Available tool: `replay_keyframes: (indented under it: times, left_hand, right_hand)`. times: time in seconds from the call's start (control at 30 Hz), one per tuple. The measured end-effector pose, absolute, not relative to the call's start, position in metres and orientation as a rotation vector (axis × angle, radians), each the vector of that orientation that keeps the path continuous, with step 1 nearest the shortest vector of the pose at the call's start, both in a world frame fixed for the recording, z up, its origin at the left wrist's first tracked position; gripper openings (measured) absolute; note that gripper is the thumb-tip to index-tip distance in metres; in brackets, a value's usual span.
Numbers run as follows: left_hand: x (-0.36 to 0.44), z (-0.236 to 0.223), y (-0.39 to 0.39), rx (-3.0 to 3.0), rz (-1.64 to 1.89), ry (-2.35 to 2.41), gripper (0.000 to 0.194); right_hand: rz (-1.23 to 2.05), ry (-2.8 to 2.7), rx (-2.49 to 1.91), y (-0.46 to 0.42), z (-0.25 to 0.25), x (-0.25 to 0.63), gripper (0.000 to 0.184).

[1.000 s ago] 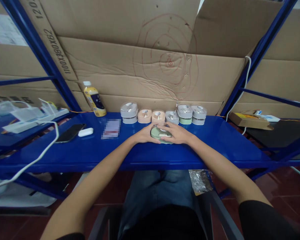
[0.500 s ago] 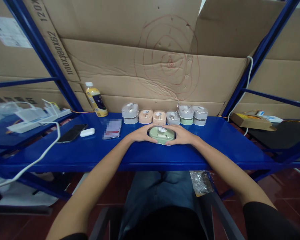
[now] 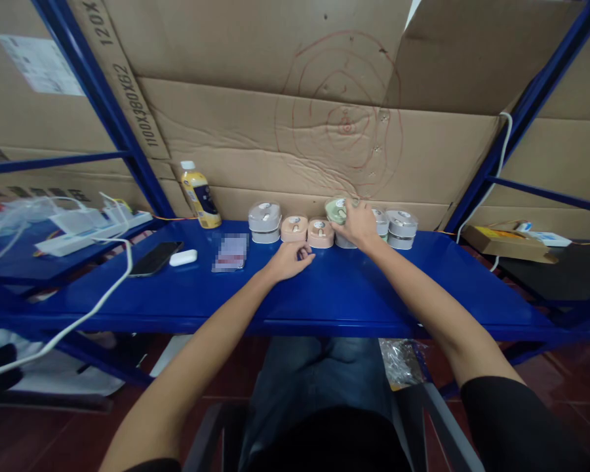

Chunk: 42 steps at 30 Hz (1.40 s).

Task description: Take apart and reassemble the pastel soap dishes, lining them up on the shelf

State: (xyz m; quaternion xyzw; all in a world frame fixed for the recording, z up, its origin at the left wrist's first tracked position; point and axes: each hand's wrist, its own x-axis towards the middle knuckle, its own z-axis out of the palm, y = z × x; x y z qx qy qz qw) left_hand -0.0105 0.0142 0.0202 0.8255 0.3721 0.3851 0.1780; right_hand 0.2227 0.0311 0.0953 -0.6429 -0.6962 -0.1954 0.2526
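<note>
Green oval plastic case (image 3: 336, 211) in right hand (image 3: 358, 225) grip, on top of grey plastic case (image 3: 345, 242); left hand (image 3: 290, 260) open, empty, nr. peach plastic case (image 3: 294, 229).

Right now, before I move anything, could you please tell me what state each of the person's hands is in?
Left hand: loosely curled, holding nothing.
Right hand: closed over the pale green lidded box.

My one camera sits on my head, looking forward and down past my left hand (image 3: 289, 259) and right hand (image 3: 356, 226) to a nearby blue metal shelf (image 3: 413, 292) and the cardboard (image 3: 226, 131) behind it.
</note>
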Motion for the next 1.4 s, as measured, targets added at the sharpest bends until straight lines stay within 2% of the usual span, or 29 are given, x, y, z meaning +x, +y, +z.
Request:
replay_keyframes:
  times: [0.2,0.73,0.83,1.0,1.1,1.17,1.27,1.33,1.4]
  left_hand:
    - [-0.004,0.02,0.007,2.378,0.992,1.052,0.021]
    - [-0.006,0.02,0.01,2.376,0.945,1.087,0.024]
    - [-0.006,0.019,0.011,2.385,0.947,1.088,0.023]
    - [-0.007,0.018,0.013,2.436,0.924,1.076,0.015]
    - [-0.011,0.018,0.014,2.46,0.907,1.092,0.016]
    - [-0.016,0.022,0.015,2.452,0.997,1.154,0.019]
    - [-0.028,0.034,0.017,2.343,1.348,1.411,0.023]
    - [-0.035,0.046,0.021,2.208,1.57,1.665,0.029]
    - [-0.04,0.058,0.028,2.094,1.635,1.901,0.052]
  right_hand:
    - [-0.551,-1.819,-1.928,0.061,0.083,0.206,0.083]
    - [-0.604,-1.786,-1.82,0.065,0.071,0.219,0.093]
    - [-0.635,-1.791,-1.746,0.056,0.071,0.216,0.085]
    - [-0.711,-1.967,-1.559,0.03,0.069,0.208,0.057]
    - [-0.663,-2.144,-1.418,0.013,0.062,0.208,0.047]
    - [-0.545,-2.243,-1.381,0.003,0.053,0.21,0.043]
    - [-0.333,-2.337,-1.449,-0.007,0.041,0.218,0.038]
    - [-0.215,-2.362,-1.523,-0.01,0.035,0.222,0.036]
    - [-0.114,-2.362,-1.58,-0.011,0.034,0.223,0.035]
